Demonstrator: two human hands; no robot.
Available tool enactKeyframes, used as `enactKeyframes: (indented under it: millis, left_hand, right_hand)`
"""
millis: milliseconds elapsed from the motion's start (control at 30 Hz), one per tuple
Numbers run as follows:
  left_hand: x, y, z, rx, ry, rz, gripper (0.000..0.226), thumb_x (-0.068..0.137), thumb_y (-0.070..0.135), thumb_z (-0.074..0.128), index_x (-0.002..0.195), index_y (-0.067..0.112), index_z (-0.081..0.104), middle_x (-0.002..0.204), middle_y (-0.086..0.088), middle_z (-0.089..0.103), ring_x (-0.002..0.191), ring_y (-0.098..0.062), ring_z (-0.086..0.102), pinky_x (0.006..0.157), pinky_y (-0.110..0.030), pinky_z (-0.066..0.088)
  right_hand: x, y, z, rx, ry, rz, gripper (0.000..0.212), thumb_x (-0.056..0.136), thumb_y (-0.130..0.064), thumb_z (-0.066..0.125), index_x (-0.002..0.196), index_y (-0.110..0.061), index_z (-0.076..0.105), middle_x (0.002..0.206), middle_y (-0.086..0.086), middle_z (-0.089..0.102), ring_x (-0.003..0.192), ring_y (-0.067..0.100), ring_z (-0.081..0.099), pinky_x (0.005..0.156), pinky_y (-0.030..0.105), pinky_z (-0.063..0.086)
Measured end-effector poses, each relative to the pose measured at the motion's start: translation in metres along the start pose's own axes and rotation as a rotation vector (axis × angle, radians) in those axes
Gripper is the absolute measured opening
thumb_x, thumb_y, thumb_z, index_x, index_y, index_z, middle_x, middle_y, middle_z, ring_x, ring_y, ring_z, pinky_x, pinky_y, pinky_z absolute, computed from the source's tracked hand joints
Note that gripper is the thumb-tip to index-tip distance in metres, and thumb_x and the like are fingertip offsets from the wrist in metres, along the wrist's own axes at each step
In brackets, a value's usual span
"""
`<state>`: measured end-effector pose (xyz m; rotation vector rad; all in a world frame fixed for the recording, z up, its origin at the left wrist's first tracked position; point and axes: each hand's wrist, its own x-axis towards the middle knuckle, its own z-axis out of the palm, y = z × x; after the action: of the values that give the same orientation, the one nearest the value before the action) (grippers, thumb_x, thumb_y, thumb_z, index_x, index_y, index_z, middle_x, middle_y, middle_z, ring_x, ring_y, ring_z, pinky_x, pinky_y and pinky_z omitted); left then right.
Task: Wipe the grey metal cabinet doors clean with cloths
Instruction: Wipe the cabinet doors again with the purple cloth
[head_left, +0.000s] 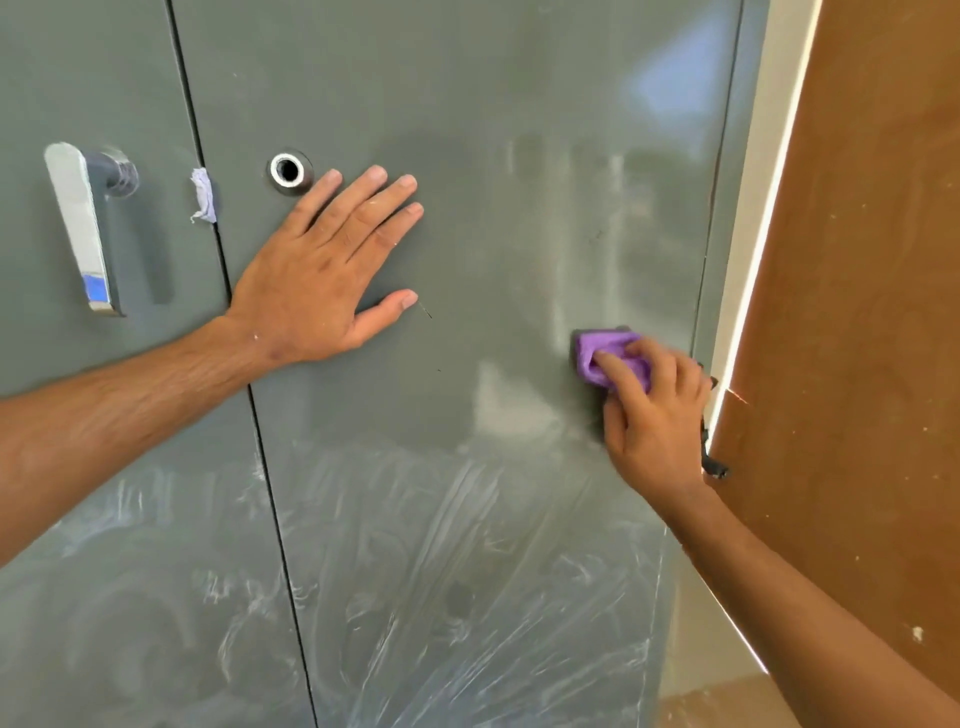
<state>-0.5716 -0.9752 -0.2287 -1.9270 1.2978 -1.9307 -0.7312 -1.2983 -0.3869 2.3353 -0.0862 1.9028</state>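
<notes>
Two grey metal cabinet doors fill the view: the right door (493, 234) and the left door (93, 62), split by a thin dark gap. My left hand (317, 275) lies flat on the right door with fingers spread, just below a round lock hole (287, 170). My right hand (654, 421) grips a folded purple cloth (608, 353) and presses it against the right door near its right edge. White smeared streaks cover the lower half of both doors.
A chrome lever handle (78, 228) sticks out of the left door. A scrap of pale cloth (204, 195) is wedged in the gap between the doors. A brown wooden panel (857, 312) stands close on the right, behind a pale wall strip (753, 208).
</notes>
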Motion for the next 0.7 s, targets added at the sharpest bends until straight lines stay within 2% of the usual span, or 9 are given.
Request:
enactKeyframes:
  millis: [100,200,267,367,433,500,600,633,700]
  left_hand:
    - [-0.001,0.001,-0.001,0.016,-0.004,-0.011,0.073,0.106,0.053,0.042,0.162,0.007,0.029,0.171,-0.011,0.024,0.158,-0.031,0.021,0.127,-0.055,0.02]
    - [0.0,0.002,0.0,0.026,-0.007,-0.015,0.074,0.106,0.053,0.044,0.162,0.008,0.029,0.17,-0.01,0.025,0.158,-0.031,0.022,0.127,-0.055,0.021]
    - [0.0,0.002,-0.001,0.018,-0.018,-0.018,0.074,0.106,0.053,0.045,0.162,0.009,0.029,0.17,-0.01,0.025,0.158,-0.031,0.022,0.127,-0.055,0.021]
    - [-0.001,0.002,0.0,-0.002,-0.015,-0.023,0.073,0.105,0.053,0.047,0.162,0.009,0.031,0.17,-0.009,0.026,0.158,-0.03,0.022,0.127,-0.055,0.021]
    - [0.0,0.0,0.001,-0.012,-0.014,-0.023,0.073,0.105,0.053,0.047,0.162,0.009,0.032,0.17,-0.009,0.026,0.158,-0.029,0.022,0.127,-0.054,0.021]
    - [0.0,-0.001,0.002,-0.005,-0.014,-0.027,0.073,0.105,0.053,0.046,0.162,0.01,0.031,0.17,-0.009,0.026,0.158,-0.029,0.022,0.128,-0.054,0.02]
    - [0.002,-0.002,0.004,-0.004,-0.026,-0.025,0.073,0.105,0.053,0.045,0.162,0.01,0.03,0.171,-0.008,0.025,0.159,-0.029,0.021,0.127,-0.054,0.02]
    - [0.002,-0.003,0.005,-0.005,-0.026,-0.024,0.073,0.106,0.053,0.044,0.162,0.01,0.03,0.171,-0.008,0.024,0.159,-0.029,0.02,0.127,-0.055,0.02]
    - [0.003,-0.004,0.005,-0.011,-0.026,-0.028,0.073,0.106,0.054,0.043,0.162,0.01,0.029,0.171,-0.008,0.024,0.159,-0.029,0.02,0.127,-0.055,0.019]
  right_hand:
    - [-0.02,0.022,-0.005,-0.036,-0.115,-0.293,0.035,0.091,-0.022,0.061,0.126,-0.022,0.056,0.132,0.014,0.051,0.108,0.043,0.052,0.086,0.052,0.044]
    - [0.024,0.02,-0.002,0.039,0.025,0.119,0.032,0.095,-0.022,0.059,0.126,-0.016,0.063,0.133,0.017,0.053,0.112,0.04,0.047,0.091,0.047,0.039]
    - [0.032,0.0,0.004,0.05,0.083,0.188,0.033,0.099,-0.027,0.061,0.13,-0.017,0.063,0.134,0.018,0.054,0.115,0.039,0.047,0.093,0.046,0.037]
    - [-0.01,-0.001,0.01,0.048,-0.047,-0.296,0.041,0.097,-0.04,0.063,0.133,-0.022,0.06,0.13,0.017,0.06,0.108,0.041,0.055,0.086,0.047,0.041]
    - [-0.023,0.027,0.003,0.016,-0.118,-0.474,0.041,0.095,-0.035,0.063,0.134,-0.024,0.057,0.13,0.013,0.056,0.103,0.04,0.055,0.081,0.047,0.041]
    - [-0.008,0.044,0.001,-0.003,-0.083,-0.356,0.039,0.096,-0.033,0.06,0.133,-0.024,0.055,0.129,0.014,0.051,0.102,0.04,0.053,0.082,0.046,0.038]
    - [0.016,0.026,0.007,0.052,0.046,0.108,0.032,0.104,-0.031,0.055,0.132,-0.018,0.063,0.132,0.018,0.054,0.11,0.04,0.048,0.088,0.043,0.034]
    - [0.011,0.014,0.012,0.034,0.06,0.079,0.032,0.103,-0.029,0.057,0.132,-0.018,0.064,0.132,0.018,0.054,0.111,0.04,0.047,0.088,0.043,0.034]
    - [-0.016,0.008,0.022,0.002,-0.016,-0.246,0.036,0.099,-0.027,0.06,0.133,-0.02,0.06,0.133,0.016,0.053,0.11,0.04,0.048,0.085,0.047,0.038]
